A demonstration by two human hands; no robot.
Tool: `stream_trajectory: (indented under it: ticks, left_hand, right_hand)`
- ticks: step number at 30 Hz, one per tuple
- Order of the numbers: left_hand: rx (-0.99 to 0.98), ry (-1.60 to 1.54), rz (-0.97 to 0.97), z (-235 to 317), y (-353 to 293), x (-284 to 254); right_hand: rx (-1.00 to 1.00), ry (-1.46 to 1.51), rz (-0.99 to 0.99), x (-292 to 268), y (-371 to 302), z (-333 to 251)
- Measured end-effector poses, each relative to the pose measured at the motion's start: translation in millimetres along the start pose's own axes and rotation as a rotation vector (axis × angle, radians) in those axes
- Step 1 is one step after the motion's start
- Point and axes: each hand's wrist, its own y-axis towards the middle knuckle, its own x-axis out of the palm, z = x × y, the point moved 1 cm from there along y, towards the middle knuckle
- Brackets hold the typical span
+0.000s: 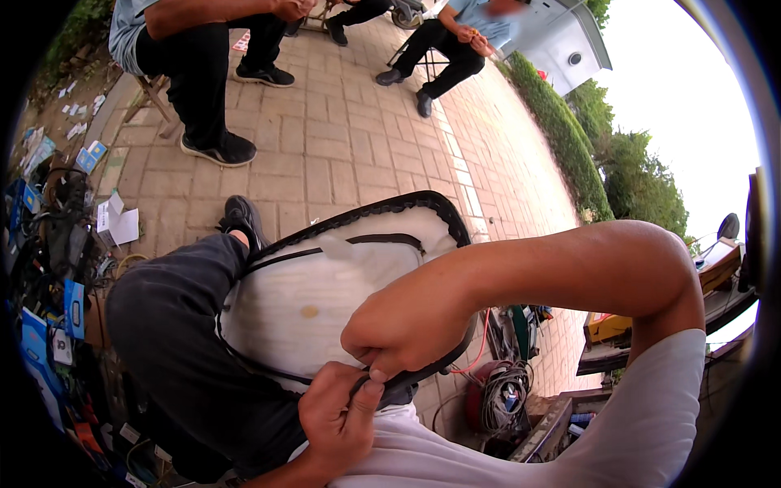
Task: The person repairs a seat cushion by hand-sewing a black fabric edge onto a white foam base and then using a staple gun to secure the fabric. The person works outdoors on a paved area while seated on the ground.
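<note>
Across dark-trousered lap (187, 317) | rounded, black-rimmed, white-lined shell (285, 305) | left hand (338, 415) pinching black edge strip (359, 383); right hand (407, 325) curled, hold unclear | loosened pinch could free strip

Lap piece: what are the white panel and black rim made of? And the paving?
White panel: foam or plastic, can't tell; matte, pale, with a yellowish spot.
Black rim: likely vinyl or fabric; its puckered inner edge suggests a flexible sheet.
Paving: probably brick or concrete; matte tan blocks with visible joints.
</note>
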Motion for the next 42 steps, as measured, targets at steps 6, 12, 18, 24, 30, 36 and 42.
stream_trajectory:
  ticks: [6, 12, 18, 24, 30, 36, 42]
  left_hand:
    - [-0.114, -0.076, -0.004, 0.7, 5.7, -2.3]
    - [-0.164, -0.027, -0.055, 2.1, 13.2, 1.9]
    - [-0.212, 0.036, -0.168, 2.2, 25.3, 4.3]
    - [-0.291, -0.053, -0.215, -10.7, 24.8, 14.3]
    - [-0.543, -0.296, -0.319, -12.5, 24.0, 14.0]
    - [-0.524, -0.479, -0.381, -23.5, 18.0, 22.8]
    - [-0.37, -0.33, -0.198, -12.5, 9.6, 35.8]
  right_hand:
    - [0.117, -0.022, 0.202, 9.3, -4.8, 0.0]
    - [0.264, -0.116, 0.212, 15.8, -7.0, -3.8]
    - [0.298, -0.051, 0.334, 21.0, -16.1, 2.2]
    - [0.296, -0.113, 0.245, 24.5, -15.8, 6.4]
    - [0.254, -0.251, 0.305, 35.8, -13.2, 9.3]
    - [0.223, -0.244, 0.341, 56.6, -21.7, 9.3]
    - [0.203, -0.227, 0.339, 59.5, -23.9, 7.0]
